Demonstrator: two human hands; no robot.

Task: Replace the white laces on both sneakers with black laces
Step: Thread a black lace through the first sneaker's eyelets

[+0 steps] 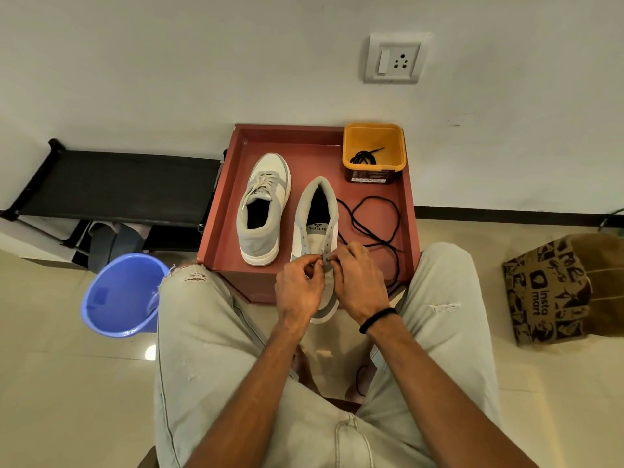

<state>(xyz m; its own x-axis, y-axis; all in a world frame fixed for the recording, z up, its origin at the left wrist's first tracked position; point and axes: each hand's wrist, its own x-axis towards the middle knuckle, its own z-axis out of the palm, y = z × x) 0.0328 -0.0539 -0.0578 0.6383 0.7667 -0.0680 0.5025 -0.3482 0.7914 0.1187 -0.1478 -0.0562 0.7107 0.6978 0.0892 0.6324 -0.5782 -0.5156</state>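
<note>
On the red tray, the unlaced sneaker lies right of the white-laced sneaker, its toe overhanging the tray's near edge. The right hand pinches the black lace at a lower eyelet; the left hand, fingers curled, pinches at the eyelet row, though what it holds is hidden. The lace looks limp and light, so it is probably best gripped at its stiff tip. A spare lace sits in the yellow tub beyond.

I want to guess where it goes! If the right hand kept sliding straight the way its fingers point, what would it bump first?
The right hand points left across the sneaker, so it would probably meet the left hand first; their fingertips are nearly touching already.
</note>
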